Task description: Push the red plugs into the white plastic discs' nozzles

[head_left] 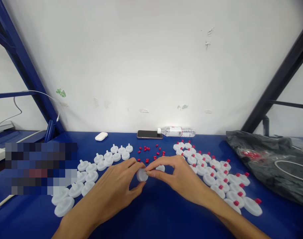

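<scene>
Near a white wall [151, 66] lie a white case [101, 136], a dark phone [148, 134] and a clear bottle [176, 131] on its side — cap [159, 130] toward the phone — with a crumpled black bag [268, 177] at right and a white cable [57, 119] at left.

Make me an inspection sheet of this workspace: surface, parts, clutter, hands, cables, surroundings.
Surface: blue tabletop, partly covered.
Parts: plain white caps at left, loose red tips in the middle, red-tipped caps at right.
Clutter: phone, bottle on its side, white case, black bag.
Hands: left hand holds another cap; right hand pinched at its edge, contents hidden.
Cables: white cable hanging by the left blue post.
Surroundings: white wall with peeled patches.
</scene>
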Demonstrator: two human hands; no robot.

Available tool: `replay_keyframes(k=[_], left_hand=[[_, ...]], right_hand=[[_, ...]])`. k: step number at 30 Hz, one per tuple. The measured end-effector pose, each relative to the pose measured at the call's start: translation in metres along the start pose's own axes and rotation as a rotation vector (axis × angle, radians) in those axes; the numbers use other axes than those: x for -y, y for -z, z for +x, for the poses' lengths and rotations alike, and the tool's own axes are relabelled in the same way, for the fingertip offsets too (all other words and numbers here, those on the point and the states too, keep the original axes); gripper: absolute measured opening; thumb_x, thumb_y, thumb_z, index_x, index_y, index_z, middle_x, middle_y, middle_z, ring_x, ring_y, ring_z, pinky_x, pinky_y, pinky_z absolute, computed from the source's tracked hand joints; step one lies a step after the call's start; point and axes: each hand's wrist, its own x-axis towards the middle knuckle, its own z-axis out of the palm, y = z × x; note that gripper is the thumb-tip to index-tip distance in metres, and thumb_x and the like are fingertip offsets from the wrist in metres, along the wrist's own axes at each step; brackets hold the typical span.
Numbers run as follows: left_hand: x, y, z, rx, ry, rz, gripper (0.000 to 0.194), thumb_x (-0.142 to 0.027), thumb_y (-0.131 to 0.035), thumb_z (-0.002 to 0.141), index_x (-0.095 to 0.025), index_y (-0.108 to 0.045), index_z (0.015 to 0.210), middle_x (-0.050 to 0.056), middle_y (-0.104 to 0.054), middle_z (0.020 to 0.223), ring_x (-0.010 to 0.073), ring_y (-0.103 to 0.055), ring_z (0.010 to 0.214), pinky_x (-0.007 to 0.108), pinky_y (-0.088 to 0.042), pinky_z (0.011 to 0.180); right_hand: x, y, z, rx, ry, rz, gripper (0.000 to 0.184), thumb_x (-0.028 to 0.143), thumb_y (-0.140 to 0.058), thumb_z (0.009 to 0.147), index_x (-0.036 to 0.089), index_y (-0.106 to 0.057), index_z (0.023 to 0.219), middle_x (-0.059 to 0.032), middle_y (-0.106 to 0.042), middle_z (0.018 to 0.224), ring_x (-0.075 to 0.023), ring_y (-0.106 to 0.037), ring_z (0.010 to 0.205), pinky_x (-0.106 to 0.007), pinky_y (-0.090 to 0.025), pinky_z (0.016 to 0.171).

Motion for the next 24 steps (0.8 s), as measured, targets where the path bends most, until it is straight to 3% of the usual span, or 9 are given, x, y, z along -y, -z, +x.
replay_keyframes(k=[4, 7, 11, 13, 18, 24], left_hand=[[0.002, 0.001, -0.001, -0.062, -0.028, 0.010, 0.016, -0.024, -0.058, 0.095, -0.028, -0.064, 0.110, -0.001, -0.067, 0.098, 0.0197, -0.064, 0.084, 0.032, -0.045, 0.071], [0.003, 0.002, -0.001, -0.112, -0.077, -0.001, 0.020, -0.025, -0.062, 0.095, -0.029, -0.062, 0.114, -0.001, -0.067, 0.102, 0.0187, -0.065, 0.086, 0.030, -0.045, 0.071], [0.002, 0.004, -0.002, -0.136, -0.129, -0.048, 0.021, -0.033, -0.065, 0.097, -0.032, -0.060, 0.118, -0.003, -0.067, 0.098, 0.0165, -0.065, 0.084, 0.028, -0.044, 0.070], [0.000, 0.003, -0.002, -0.127, -0.148, -0.066, 0.016, -0.035, -0.064, 0.099, -0.031, -0.061, 0.114, -0.005, -0.066, 0.092, 0.0149, -0.064, 0.080, 0.027, -0.042, 0.068], [-0.002, -0.001, -0.003, -0.085, -0.164, -0.037, 0.010, -0.036, -0.061, 0.100, -0.027, -0.061, 0.103, -0.006, -0.060, 0.079, 0.0127, -0.058, 0.067, 0.027, -0.035, 0.059], [-0.002, 0.000, -0.002, -0.079, -0.167, -0.003, 0.004, -0.030, -0.062, 0.098, -0.026, -0.060, 0.097, -0.007, -0.056, 0.073, 0.0121, -0.055, 0.061, 0.027, -0.034, 0.058]], right_hand=[[-0.002, 0.001, 0.001, 0.021, -0.088, 0.144, 0.007, 0.032, -0.078, 0.089, 0.028, -0.083, 0.091, 0.0012, -0.081, 0.097, -0.0203, -0.074, 0.094, -0.032, -0.053, 0.089], [-0.004, -0.001, 0.001, 0.042, -0.179, 0.361, 0.016, 0.034, -0.086, 0.078, 0.024, -0.080, 0.089, -0.0038, -0.075, 0.113, -0.0224, -0.071, 0.101, -0.033, -0.055, 0.086], [-0.004, -0.005, -0.001, 0.156, -0.323, 0.766, 0.056, 0.028, -0.087, 0.076, 0.029, -0.065, 0.128, -0.0060, -0.070, 0.127, -0.0229, -0.067, 0.118, -0.034, -0.054, 0.094], [-0.003, -0.007, -0.002, 0.242, -0.345, 0.892, 0.060, 0.026, -0.084, 0.078, 0.026, -0.063, 0.133, -0.0074, -0.074, 0.120, -0.0226, -0.068, 0.116, -0.037, -0.051, 0.100], [-0.005, -0.016, -0.002, 0.253, -0.338, 0.874, 0.043, 0.029, -0.085, 0.072, 0.018, -0.076, 0.113, -0.0064, -0.079, 0.097, -0.0226, -0.073, 0.099, -0.036, -0.052, 0.094], [-0.006, -0.021, -0.002, 0.214, -0.334, 0.825, 0.045, 0.034, -0.086, 0.072, 0.020, -0.076, 0.114, -0.0056, -0.079, 0.098, -0.0216, -0.073, 0.096, -0.032, -0.053, 0.086]])
